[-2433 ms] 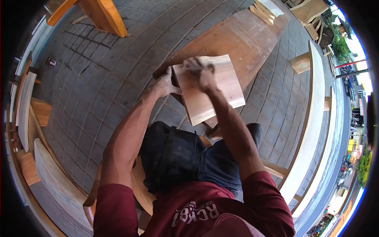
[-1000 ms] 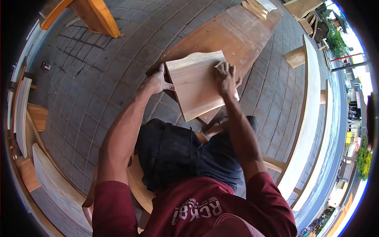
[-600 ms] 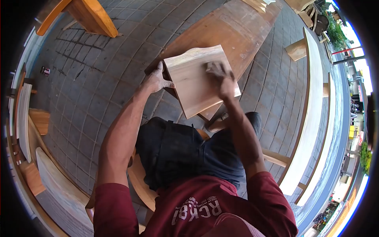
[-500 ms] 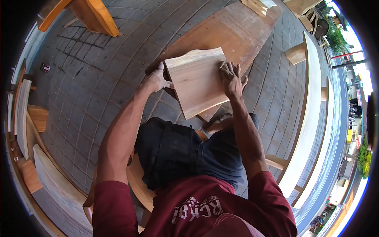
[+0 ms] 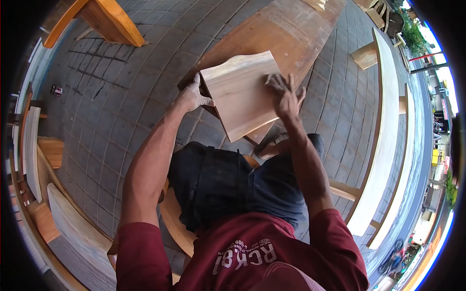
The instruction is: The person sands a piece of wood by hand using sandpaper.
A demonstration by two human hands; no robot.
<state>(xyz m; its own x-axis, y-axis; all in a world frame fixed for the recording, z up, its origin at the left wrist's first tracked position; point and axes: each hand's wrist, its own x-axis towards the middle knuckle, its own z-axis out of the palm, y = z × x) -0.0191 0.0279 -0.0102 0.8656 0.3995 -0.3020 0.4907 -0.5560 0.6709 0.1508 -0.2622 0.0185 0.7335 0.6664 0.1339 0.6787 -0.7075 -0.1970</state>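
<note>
"Reading from the head camera, I locate the wooden board [image 5: 242, 94] in front of the torso, over the near end of a long brown panel [image 5: 272, 39]. State its material and shape."

"Wood, with fine grain running lengthwise. The far edge is wavy and bordered by a pale streaked band; the side edge at the left hand [image 5: 195, 98] is straight. The long brown panel is scuffed, with lighter worn patches. Both lie above grey paving [image 5: 145, 87] laid in a grid of joints."

"Report the grip."

"Left hand: closed on the board's side edge, thumb near the top face, pale dust on the skin. Right hand [image 5: 285, 99]: at the opposite side, curled fingertips over the top face, other digits spread. I cannot tell whether it grips anything; the fingertips are dark and blurred."

"List the surrounding shapes."

"A pale, curved plank [image 5: 383, 131] stands at picture right. An orange-finished wooden leg [image 5: 114, 22] slants at upper left."

"List the obscured areas."

"The board's underside is mostly hidden, so I cannot confirm what bears it. A foot [image 5: 275, 145] shows only partly beyond the dark trousers [image 5: 233, 182]. Pale pieces [image 5: 318, 4] at the top are cut off by the frame. Street details at far right are too small and warped to identify."
</note>
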